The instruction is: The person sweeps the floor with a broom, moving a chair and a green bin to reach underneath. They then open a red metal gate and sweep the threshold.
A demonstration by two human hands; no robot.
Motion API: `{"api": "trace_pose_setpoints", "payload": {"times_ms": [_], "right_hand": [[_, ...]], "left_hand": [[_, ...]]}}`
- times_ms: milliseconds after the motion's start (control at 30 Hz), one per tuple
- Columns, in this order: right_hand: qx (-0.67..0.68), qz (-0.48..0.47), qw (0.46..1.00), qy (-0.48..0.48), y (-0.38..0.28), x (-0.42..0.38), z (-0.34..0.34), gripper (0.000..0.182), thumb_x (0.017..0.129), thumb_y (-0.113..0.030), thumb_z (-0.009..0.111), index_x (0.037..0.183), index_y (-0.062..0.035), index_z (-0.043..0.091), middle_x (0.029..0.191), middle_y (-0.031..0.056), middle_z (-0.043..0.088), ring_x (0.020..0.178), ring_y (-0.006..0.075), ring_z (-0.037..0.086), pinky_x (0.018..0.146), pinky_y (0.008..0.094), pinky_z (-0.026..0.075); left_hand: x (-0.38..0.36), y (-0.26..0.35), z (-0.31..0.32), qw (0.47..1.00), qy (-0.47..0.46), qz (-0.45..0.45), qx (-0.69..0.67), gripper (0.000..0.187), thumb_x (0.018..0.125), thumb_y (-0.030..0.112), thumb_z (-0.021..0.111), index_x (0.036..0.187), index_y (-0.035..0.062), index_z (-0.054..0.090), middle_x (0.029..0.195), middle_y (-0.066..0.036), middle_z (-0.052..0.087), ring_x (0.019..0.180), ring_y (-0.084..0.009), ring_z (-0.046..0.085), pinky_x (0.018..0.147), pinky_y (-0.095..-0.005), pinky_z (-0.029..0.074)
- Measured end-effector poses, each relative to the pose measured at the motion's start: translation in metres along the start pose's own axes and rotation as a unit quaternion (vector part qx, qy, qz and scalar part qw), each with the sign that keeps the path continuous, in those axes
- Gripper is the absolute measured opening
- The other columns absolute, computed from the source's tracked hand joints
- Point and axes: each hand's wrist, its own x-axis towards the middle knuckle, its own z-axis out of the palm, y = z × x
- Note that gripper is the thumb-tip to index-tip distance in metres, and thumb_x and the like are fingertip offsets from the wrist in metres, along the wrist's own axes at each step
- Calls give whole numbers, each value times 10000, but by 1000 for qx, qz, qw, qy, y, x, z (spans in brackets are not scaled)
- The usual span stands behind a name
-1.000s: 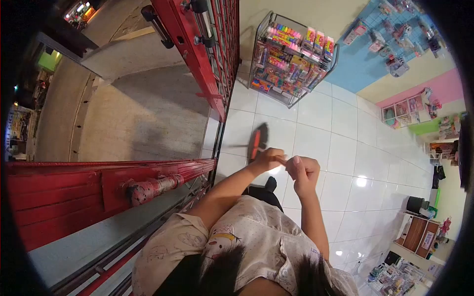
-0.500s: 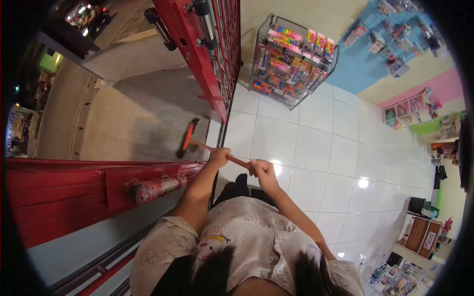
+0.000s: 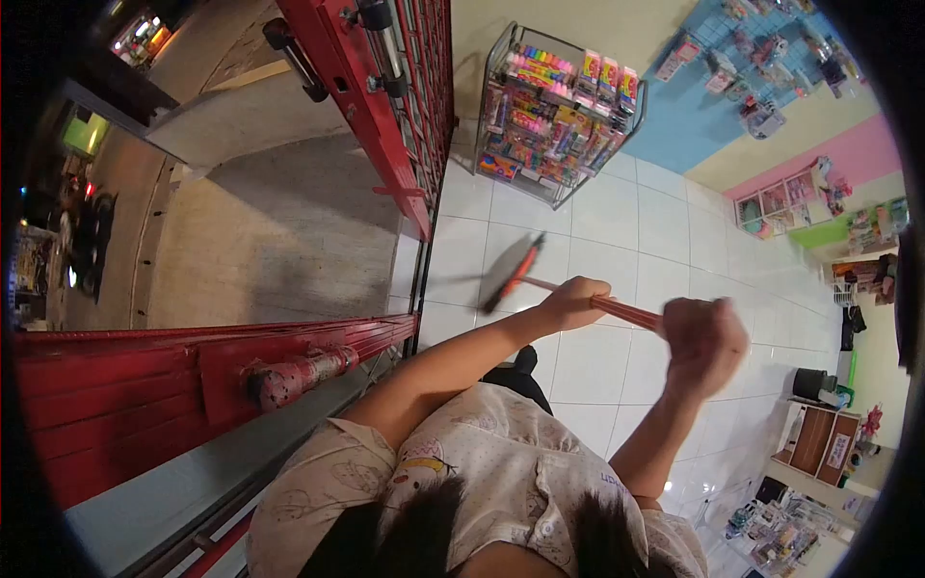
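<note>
Nearest the camera, the right hand (image 3: 704, 339) is fisted tight around the top end of a long orange-handled broom (image 3: 578, 294), sitting at about 3 o'clock of centre. Just beyond it, the left hand (image 3: 572, 302) wraps the same handle lower down, fingers curled fully round it. The handle runs from the right fist up toward 10 o'clock, and the broom's dark, blurred bristle head (image 3: 509, 272) hangs over the glossy white tiled floor (image 3: 617, 226), close to the doorway track. At 9 o'clock lies the red folding metal gate (image 3: 207, 361). Farther off, at 12 o'clock, a wire display rack packed with colourful packets (image 3: 559, 111) stands against the wall.
</note>
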Motion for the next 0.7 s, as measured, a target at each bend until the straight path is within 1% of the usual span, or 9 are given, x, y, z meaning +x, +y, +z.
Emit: {"api": "trace_pose_setpoints", "payload": {"times_ms": [67, 100, 167, 200, 267, 300, 367, 433, 700], "right_hand": [[-107, 7, 992, -69, 20, -9, 8, 407, 883, -145, 501, 506, -23, 407, 445, 22, 373, 414, 115, 342, 402, 270, 268], [-174, 21, 978, -117, 34, -13, 14, 376, 869, -129, 525, 523, -7, 444, 450, 25, 391, 424, 114, 357, 410, 273, 283], [-193, 9, 960, -201, 62, -20, 29, 423, 882, -192, 542, 515, -31, 408, 483, -3, 407, 462, 86, 327, 430, 270, 271], [-175, 41, 960, -213, 75, -26, 27, 421, 882, -191, 541, 514, -31, 413, 483, 0, 411, 461, 89, 333, 430, 269, 277], [-139, 107, 956, -235, 98, -42, 21, 418, 881, -190, 539, 513, -30, 423, 482, 6, 419, 457, 94, 346, 431, 269, 289], [-91, 124, 961, -230, 105, -47, 19, 407, 876, -181, 544, 520, -23, 428, 476, 9, 414, 457, 94, 352, 434, 272, 295], [7, 160, 963, -216, 117, -60, 17, 384, 868, -163, 555, 536, -9, 439, 464, 14, 405, 455, 92, 364, 439, 277, 307], [25, 205, 951, -231, 134, -74, 16, 388, 882, -163, 540, 537, -6, 455, 469, 2, 420, 457, 81, 365, 434, 261, 300], [100, 270, 918, -273, 183, -97, 56, 431, 927, -196, 481, 530, -31, 461, 536, 45, 506, 497, 118, 431, 482, 267, 338]], "left_hand": [[5, -9, 3, 999, -26, -10, -24, 367, 869, 282, 544, 634, 16, 450, 584, -163, 457, 555, -223, 421, 548, -363, 372], [4, -44, 14, 991, -51, -17, -126, 376, 854, 313, 569, 649, 20, 452, 597, -132, 483, 571, -188, 437, 551, -350, 377], [-6, -89, 13, 970, -105, 41, -216, 354, 818, 317, 597, 667, 27, 462, 627, -90, 520, 590, -158, 451, 556, -330, 382], [-14, -90, 6, 984, -108, -33, -139, 317, 767, 289, 629, 676, 36, 462, 633, -59, 528, 611, -132, 492, 559, -318, 390], [-39, -144, 14, 995, -46, 49, 76, 292, 750, 217, 634, 637, 40, 431, 608, -99, 491, 591, -208, 532, 557, -331, 396], [-56, -120, -6, 997, -62, -45, 30, 302, 794, 213, 601, 622, 36, 427, 597, -132, 475, 576, -270, 508, 541, -352, 388], [-91, -125, -19, 994, 34, -39, 96, 299, 832, 231, 560, 633, 35, 454, 578, -158, 484, 580, -332, 523, 539, -410, 397], [-116, -130, -38, 972, 69, -110, 198, 280, 832, 275, 545, 650, 63, 525, 633, -174, 561, 629, -379, 566, 571, -459, 421], [-174, -174, -87, 916, 98, -215, 323, 310, 849, 336, 554, 716, 58, 521, 713, -163, 585, 722, -367, 582, 612, -451, 441]]}}
